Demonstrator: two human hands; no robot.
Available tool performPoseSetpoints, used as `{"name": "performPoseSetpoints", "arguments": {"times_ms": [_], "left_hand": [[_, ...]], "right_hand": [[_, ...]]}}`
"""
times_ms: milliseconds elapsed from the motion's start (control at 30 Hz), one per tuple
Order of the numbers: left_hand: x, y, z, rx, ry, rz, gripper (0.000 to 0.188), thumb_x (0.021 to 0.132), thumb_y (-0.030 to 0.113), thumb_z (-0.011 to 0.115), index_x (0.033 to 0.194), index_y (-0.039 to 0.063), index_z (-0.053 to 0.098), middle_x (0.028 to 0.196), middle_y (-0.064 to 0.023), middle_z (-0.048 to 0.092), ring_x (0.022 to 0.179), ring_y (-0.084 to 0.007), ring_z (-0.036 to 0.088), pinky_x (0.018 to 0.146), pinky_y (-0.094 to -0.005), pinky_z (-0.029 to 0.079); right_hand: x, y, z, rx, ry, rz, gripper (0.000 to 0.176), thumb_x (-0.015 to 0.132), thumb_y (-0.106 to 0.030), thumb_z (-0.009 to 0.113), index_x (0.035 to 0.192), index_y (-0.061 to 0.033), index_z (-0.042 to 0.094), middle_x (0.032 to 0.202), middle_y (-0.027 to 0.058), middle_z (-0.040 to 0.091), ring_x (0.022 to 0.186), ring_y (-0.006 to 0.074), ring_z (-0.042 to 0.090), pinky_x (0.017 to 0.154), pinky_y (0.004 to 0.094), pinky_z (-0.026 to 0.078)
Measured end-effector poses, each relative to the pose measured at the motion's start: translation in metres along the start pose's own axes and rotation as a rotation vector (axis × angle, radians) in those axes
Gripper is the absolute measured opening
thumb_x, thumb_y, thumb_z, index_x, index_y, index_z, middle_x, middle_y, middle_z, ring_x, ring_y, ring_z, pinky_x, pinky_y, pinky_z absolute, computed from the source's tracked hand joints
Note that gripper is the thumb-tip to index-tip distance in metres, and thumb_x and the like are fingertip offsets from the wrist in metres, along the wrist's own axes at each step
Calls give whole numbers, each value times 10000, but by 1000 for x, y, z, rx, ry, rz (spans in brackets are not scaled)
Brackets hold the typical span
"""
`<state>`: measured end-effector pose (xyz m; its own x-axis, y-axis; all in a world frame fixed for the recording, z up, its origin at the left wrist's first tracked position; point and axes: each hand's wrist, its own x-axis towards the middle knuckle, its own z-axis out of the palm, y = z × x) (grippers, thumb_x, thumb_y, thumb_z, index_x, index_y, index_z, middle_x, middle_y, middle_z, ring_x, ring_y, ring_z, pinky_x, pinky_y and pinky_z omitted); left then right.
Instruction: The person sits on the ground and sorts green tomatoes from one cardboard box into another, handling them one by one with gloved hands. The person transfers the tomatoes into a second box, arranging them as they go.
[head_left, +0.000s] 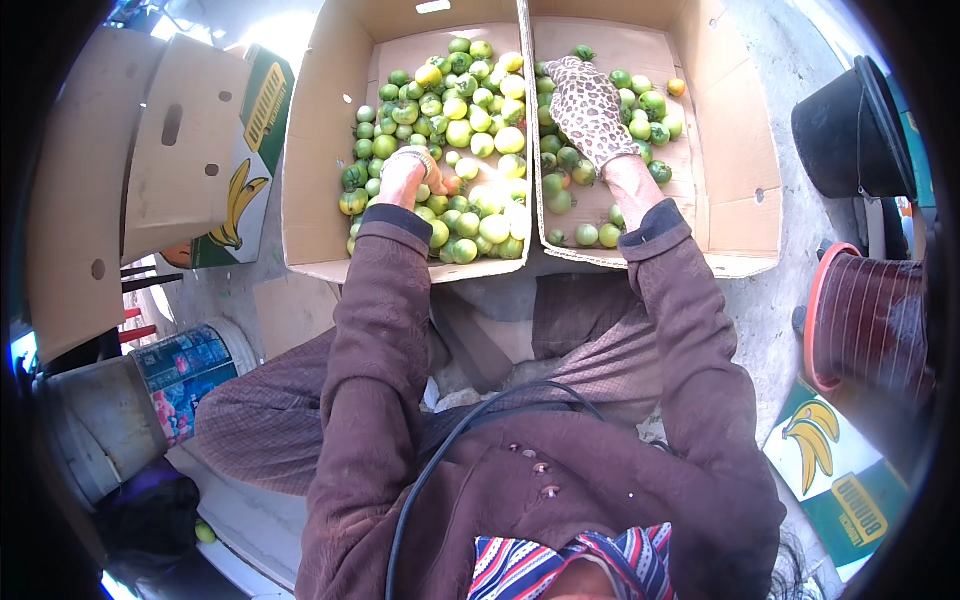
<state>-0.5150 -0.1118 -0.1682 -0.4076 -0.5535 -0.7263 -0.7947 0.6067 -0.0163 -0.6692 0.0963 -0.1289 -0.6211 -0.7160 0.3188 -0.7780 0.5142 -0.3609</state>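
Two open cardboard boxes stand side by side before me, both holding tomatoes that are mostly green. In the left box (330, 225), a thick spread of green tomatoes (457, 131) covers much of the bottom. My left hand (424, 166) reaches down among them, beside a reddish tomato (454, 185); its fingers are mostly hidden, so its grip is unclear. Over the right box (735, 180), my right hand (589, 109) wears a leopard-print glove. It lies low over the green tomatoes (559, 180) near the dividing walls, and its fingertips are hard to make out.
An orange tomato (676, 87) sits in the right box. Folded cardboard boxes (180, 142) lean at left, above a plastic bucket (187, 382). A black bucket (847, 127) and a dark red tub (870, 322) flank the right side, with a banana box (825, 472) below. My crossed legs (262, 420) border the boxes.
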Motion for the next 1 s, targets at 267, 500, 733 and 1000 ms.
{"name": "performPoseSetpoints", "arguments": {"times_ms": [267,500,733,1000], "left_hand": [[-1,-1,8,160,51,64,410,653,170,796,981,-22,642,785,-165,666,639,-281,660,554,-385,532],[-27,-8,-20,-959,-82,375,252,818,226,675,932,20,583,712,-117,640,534,-199,619,494,-326,529],[-41,19,-12,-1511,-282,1194,436,914,226,596,1273,23,456,1148,-94,592,999,-208,603,817,-406,541],[-10,4,-21,-1626,-14,800,328,916,203,589,1140,-26,522,962,-187,650,807,-251,666,684,-341,571]], "right_hand": [[5,-8,-9,118,2,-3,293,797,-124,582,1084,-76,612,1033,137,611,1005,309,577,877,435,450],[-3,-38,-23,261,246,-226,327,844,-274,616,1111,-86,638,1107,118,629,1050,290,585,918,428,449],[-11,-51,-14,349,-12,-383,432,777,-297,681,1163,-121,602,1073,103,637,999,271,600,893,407,460],[-2,-33,-18,155,228,-128,428,768,-263,678,1161,-108,606,1078,109,626,1008,286,597,899,415,460]]}}
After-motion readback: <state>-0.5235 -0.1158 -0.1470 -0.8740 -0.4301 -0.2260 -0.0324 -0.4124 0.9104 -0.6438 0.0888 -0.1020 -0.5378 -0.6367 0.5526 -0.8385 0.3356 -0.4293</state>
